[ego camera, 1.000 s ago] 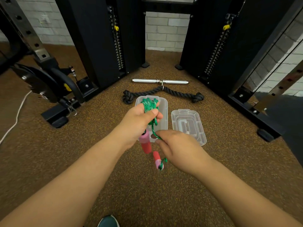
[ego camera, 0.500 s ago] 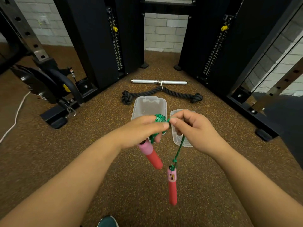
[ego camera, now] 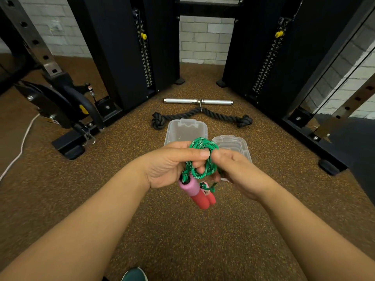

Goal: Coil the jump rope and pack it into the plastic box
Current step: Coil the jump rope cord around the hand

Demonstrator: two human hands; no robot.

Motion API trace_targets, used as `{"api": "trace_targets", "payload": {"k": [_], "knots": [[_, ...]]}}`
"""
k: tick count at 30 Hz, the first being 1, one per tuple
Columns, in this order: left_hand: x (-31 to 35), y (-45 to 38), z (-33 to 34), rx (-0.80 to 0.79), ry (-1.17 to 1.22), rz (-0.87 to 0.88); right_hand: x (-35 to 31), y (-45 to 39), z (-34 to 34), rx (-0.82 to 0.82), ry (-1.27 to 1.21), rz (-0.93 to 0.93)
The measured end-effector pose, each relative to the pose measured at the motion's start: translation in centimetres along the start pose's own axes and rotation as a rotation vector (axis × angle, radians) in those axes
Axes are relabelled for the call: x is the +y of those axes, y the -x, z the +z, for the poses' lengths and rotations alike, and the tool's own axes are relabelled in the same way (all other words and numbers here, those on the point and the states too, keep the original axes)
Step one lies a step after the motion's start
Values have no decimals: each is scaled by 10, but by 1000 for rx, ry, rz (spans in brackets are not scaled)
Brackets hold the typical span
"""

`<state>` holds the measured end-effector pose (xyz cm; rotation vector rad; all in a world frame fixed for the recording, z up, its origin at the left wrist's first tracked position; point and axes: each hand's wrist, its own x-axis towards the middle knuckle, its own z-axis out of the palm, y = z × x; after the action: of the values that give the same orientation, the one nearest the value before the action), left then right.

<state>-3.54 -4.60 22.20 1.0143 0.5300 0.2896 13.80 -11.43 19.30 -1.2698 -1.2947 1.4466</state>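
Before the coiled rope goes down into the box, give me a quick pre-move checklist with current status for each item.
1. Green rope gathered into a coil: ok, loops bunched between both hands.
2. Left hand holds the coil: ok, fingers curled round it.
3. Right hand holds the coil: ok, gripping its right side.
4. Handles tucked in: not ok, both hang below the coil.
5. Plastic box open and uncovered: ok, the lid lies on the floor beside it.
6. Box inside free of other items: cannot tell, the hands hide its near part.
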Motion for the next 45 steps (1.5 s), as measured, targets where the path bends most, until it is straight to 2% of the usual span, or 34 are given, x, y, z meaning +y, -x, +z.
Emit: {"api": "trace_targets", "payload": {"k": [3,8,12,15,20,23,28,35,38,41,45], "knots": [[0,-2,-1,49,5,-31,-1,1,-3,-12,-17,5],[-2,-9,4,264,-113,28,-4,-1,1,128,67,-23],[-5,-12,8,365,-254,38,-2,-3,7,234,247,-28],[-6,-14,13,414,-339,44,1,-5,8,284,319,-28],[-4,-15,16,444,-318,106,7,-7,11,320,305,-44],[-4,-14,19,407,-346,165,5,-8,15,298,263,-62],[-1,-16,18,470,-447,204,8,-10,23,265,228,-91],[4,-17,0,637,-293,287,26,-8,12,238,123,-50],[6,-17,-7,704,-180,296,32,-8,13,246,287,67],[3,-18,-9,745,-106,297,32,-4,22,174,535,119],[5,-18,-8,827,-52,274,17,2,39,92,1054,-36]]}}
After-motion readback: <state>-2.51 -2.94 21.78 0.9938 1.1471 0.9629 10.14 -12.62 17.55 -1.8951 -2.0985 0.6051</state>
